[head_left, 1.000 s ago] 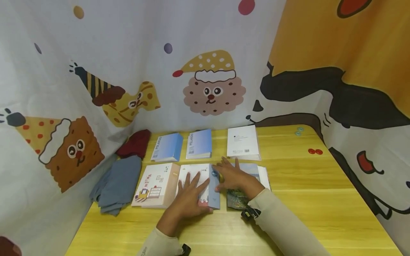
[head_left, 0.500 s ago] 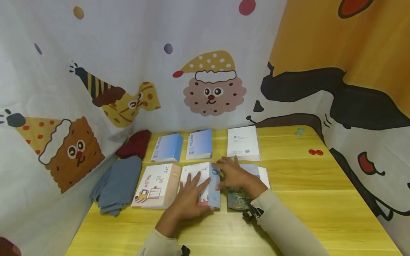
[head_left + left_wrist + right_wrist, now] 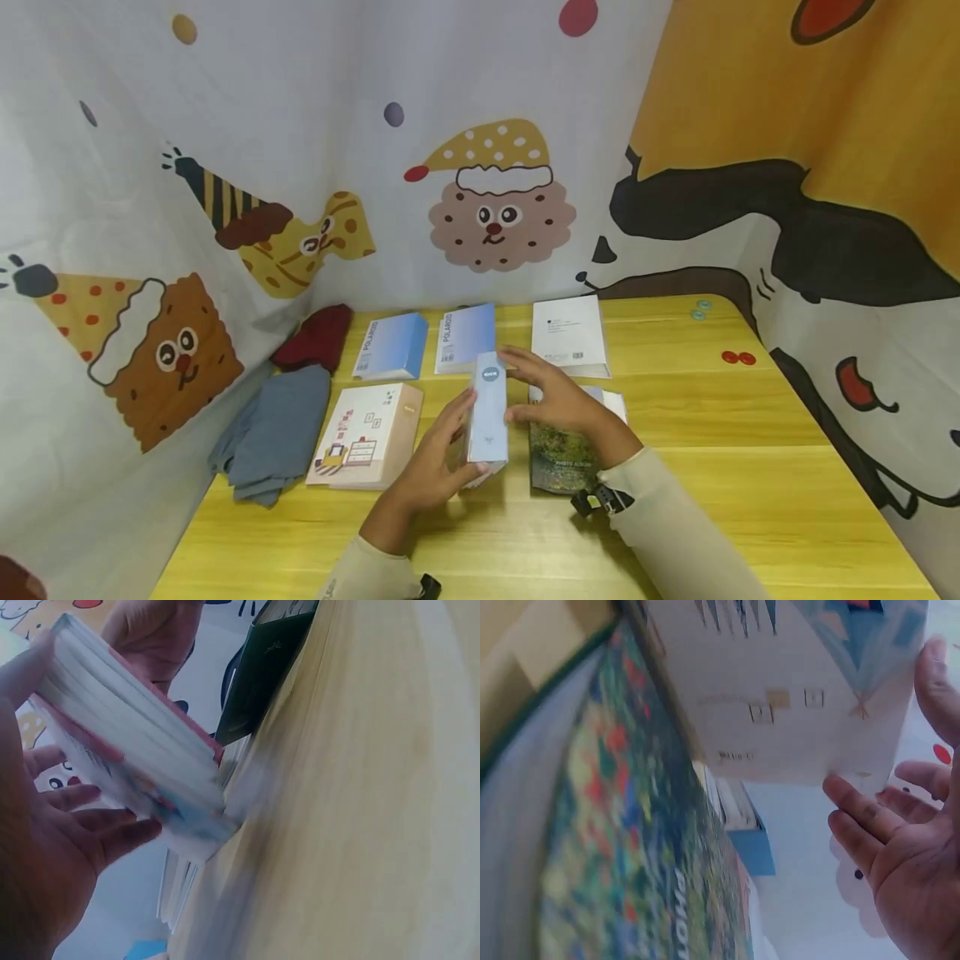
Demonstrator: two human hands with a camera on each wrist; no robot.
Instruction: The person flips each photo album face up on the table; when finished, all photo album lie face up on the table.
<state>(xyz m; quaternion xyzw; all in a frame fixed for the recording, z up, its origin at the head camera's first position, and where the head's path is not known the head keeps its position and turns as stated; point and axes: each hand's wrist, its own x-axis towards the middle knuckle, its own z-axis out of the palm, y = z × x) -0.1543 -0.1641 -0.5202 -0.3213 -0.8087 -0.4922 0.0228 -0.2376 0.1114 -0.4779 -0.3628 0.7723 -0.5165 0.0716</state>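
Blue-spined album (image 3: 489, 425) is standing tilted over the middle of the table between two hands, its spine facing up. The left hand (image 3: 429, 471) is pinching it from eight o'clock: the thumb is pressing near the album's close end while the fingers are spreading along one cover. The right hand (image 3: 558, 404) is reaching in from three o'clock, its fingertips touching the far corner and its thumb lying beside the spine; whether it is pinching firmly, one cannot tell. Blur is hiding whether the album's lower edge is touching the wood.

Around the album, a dark photo album (image 3: 558, 467) is lying at four o'clock, partly under the right hand. A pale album with a furniture drawing (image 3: 356, 429) is lying at nine o'clock, with a grey-blue cloth (image 3: 277, 425) just beyond it. Two blue Polaroid albums (image 3: 465, 333) are lying at ten and eleven o'clock, and a dark red cloth (image 3: 318, 337) is bunching farther out at ten. A white book (image 3: 567, 329) is resting between one and two o'clock. Red discs (image 3: 729, 357) are sitting near three o'clock on the yellow table (image 3: 750, 500), and a printed curtain (image 3: 480, 67) is hanging behind at twelve.
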